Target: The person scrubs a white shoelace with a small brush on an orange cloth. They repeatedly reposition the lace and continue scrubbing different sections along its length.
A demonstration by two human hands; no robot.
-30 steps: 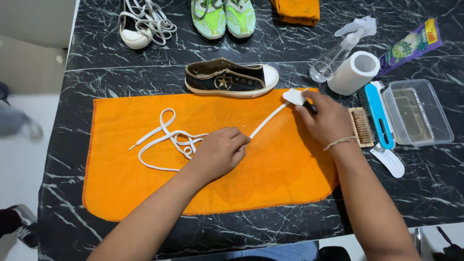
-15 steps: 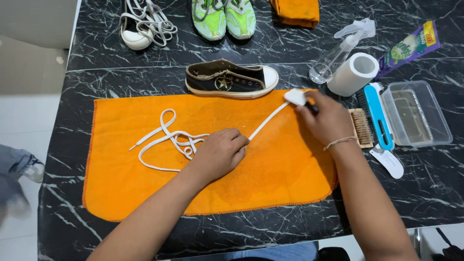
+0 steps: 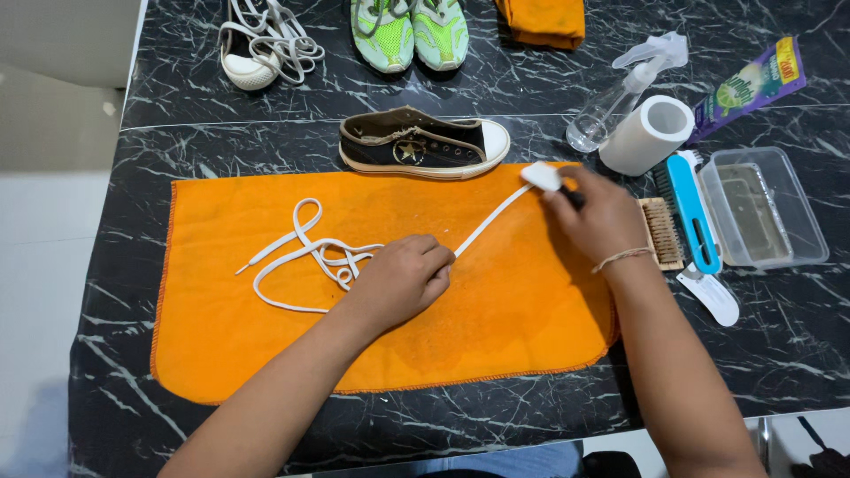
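Note:
A white shoelace (image 3: 305, 252) lies on an orange cloth (image 3: 266, 345) spread over the black marble table. My left hand (image 3: 405, 279) presses the lace down near the cloth's middle. From there the lace runs taut up to my right hand (image 3: 598, 217), which grips a small white brush (image 3: 542, 175) with a dark handle, its head resting on the lace's far end. A dark low sneaker (image 3: 425, 142) without a lace stands just beyond the cloth.
Right of the cloth lie a wooden brush (image 3: 662, 233), a blue brush (image 3: 691, 212), a clear plastic box (image 3: 760, 208), a paper roll (image 3: 648, 134), a spray bottle (image 3: 620, 93) and a purple pouch (image 3: 748, 87). Green sneakers (image 3: 405, 31), a white shoe (image 3: 257, 49) and a folded orange cloth (image 3: 542, 19) sit at the back.
My right hand with the brush has stayed at the lace's far end, shifting only slightly. My left hand keeps pressing the lace in the same place.

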